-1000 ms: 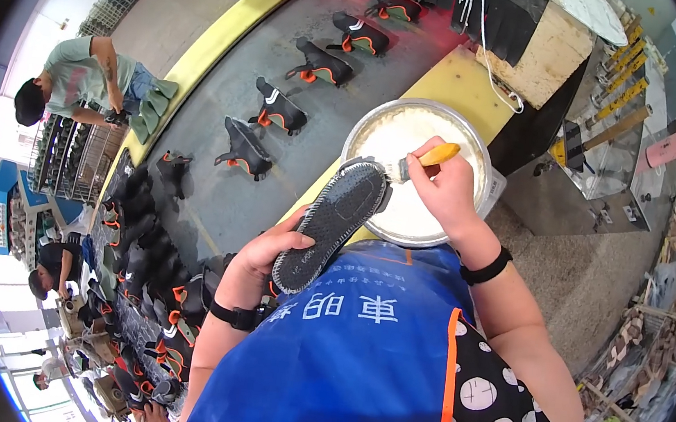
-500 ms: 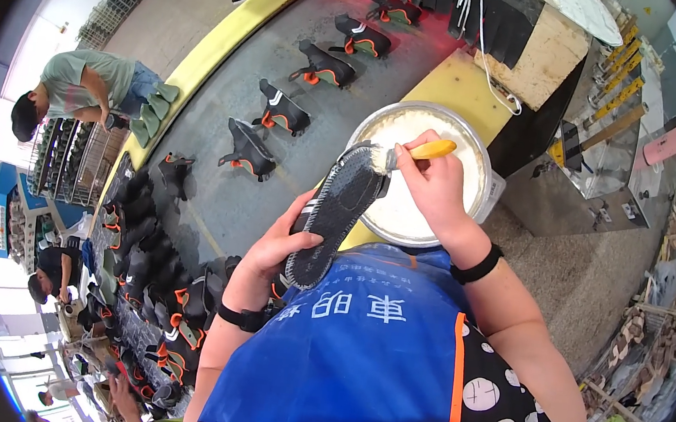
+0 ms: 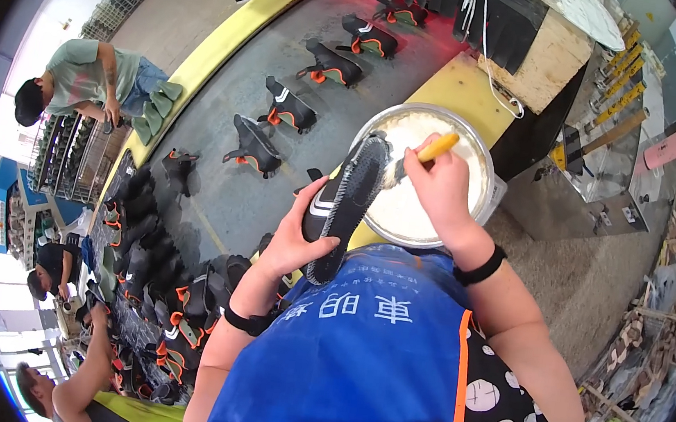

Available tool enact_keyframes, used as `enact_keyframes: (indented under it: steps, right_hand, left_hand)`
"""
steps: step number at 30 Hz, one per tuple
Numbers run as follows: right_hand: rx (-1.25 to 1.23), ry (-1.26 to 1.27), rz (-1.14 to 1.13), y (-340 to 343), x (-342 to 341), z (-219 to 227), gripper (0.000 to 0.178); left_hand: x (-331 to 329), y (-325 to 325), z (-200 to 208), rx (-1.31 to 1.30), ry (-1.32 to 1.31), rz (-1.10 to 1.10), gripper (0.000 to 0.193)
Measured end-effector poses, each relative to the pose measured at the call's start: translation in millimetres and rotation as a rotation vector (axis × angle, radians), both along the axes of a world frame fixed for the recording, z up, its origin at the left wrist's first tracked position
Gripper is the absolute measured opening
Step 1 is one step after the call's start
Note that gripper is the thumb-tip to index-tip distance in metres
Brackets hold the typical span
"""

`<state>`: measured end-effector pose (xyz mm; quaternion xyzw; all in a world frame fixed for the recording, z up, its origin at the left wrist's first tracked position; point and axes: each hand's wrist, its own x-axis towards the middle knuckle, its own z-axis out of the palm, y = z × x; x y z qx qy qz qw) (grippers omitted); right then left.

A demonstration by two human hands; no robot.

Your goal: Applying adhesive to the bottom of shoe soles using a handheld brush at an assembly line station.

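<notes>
My left hand [image 3: 296, 238] is wrapped round a black shoe upper [image 3: 354, 186], its stitched sole side turned up and toward the right. White stitching runs along the sole's edge, and two pale stripes show on its side. In my right hand [image 3: 442, 187] is a brush with a yellow handle [image 3: 439, 147]. The pale bristles touch or nearly touch the shoe's right edge, near its far end. Below the brush stands a round metal basin [image 3: 488, 157] holding a creamy white substance [image 3: 413, 216].
Several black uppers with orange trim [image 3: 256, 146] lie in a row on the grey belt [image 3: 226, 100]. A dark pile of uppers [image 3: 144, 248] is at the left. Co-workers [image 3: 92, 78] stand beyond the yellow edge. A metal machine [image 3: 570, 194] stands at the right.
The brush has moved from the shoe's far tip down along its right edge. The shoe has tilted more onto its side. A co-worker at the lower left has leaned into view.
</notes>
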<state>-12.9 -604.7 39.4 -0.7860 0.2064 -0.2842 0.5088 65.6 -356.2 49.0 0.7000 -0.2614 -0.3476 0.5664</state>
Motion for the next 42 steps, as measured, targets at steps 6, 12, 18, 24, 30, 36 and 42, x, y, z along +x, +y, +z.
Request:
enact_keyframes:
  steps: [6,12,18,24,30,36,42]
  right_hand:
    - [-0.175,-0.100,0.096,-22.8,15.8,2.6,0.014]
    - [-0.076,-0.207,0.460,-9.8,12.5,14.5,0.009]
    - [-0.009,-0.322,0.645,-8.5,10.2,44.1,0.011]
    - [0.027,-0.153,0.828,-12.9,10.9,37.2,0.012]
    - [-0.106,0.218,0.472,-50.4,11.9,23.8,0.013]
    - [0.044,-0.155,0.685,-11.6,15.6,33.7,0.011]
    - [-0.071,0.043,0.372,-30.3,22.3,-17.4,0.015]
  left_hand:
    - [5.2,1.3,5.4,0.073,0.010,-0.093,0.086]
    - [4.6,12.1,-0.8,-0.128,0.889,-0.077,0.074]
    - [5.9,28.1,-13.5,-0.028,1.088,0.055,0.069]
    - [-0.7,21.8,-0.4,-0.078,1.096,0.022,0.072]
    - [1.2,22.1,2.1,-0.095,0.961,-0.067,0.074]
    - [9.7,27.3,-17.1,-0.158,0.973,-0.153,0.074]
    - [17.3,53.2,-51.3,-0.203,0.949,-0.060,0.074]
